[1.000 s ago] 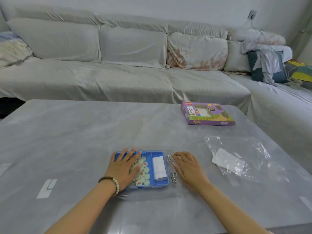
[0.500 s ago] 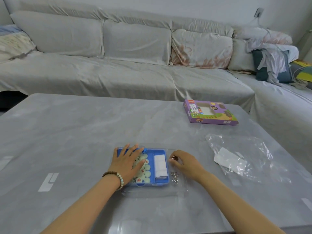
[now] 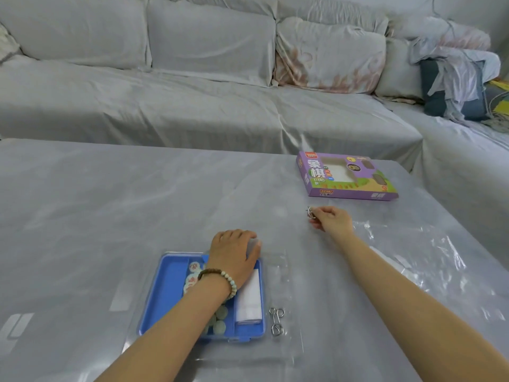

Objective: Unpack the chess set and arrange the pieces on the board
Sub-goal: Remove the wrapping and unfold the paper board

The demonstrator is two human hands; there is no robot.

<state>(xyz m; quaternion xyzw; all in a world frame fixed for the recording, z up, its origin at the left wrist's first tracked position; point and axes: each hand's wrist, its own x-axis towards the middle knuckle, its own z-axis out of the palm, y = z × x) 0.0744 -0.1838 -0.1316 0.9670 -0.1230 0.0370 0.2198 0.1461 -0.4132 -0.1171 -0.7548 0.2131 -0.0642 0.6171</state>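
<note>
Pinching metal ring [image 3: 311, 211], seemingly: right hand [image 3: 332, 221]; left hand [image 3: 234, 252] grip hidden.

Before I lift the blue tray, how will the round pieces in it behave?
The round pieces lie loose in one compartment of the blue tray, so a tilt would probably slide them. Being flat discs, they likely roll only if they land on edge. They look small, so probably light.

Grey sofa [image 3: 192, 106] (clothes pile [image 3: 454, 78] at right)

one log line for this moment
left hand: grips tray at far end | right hand: pinches metal ring near box | pieces: in tray | other ring: beside tray
</note>
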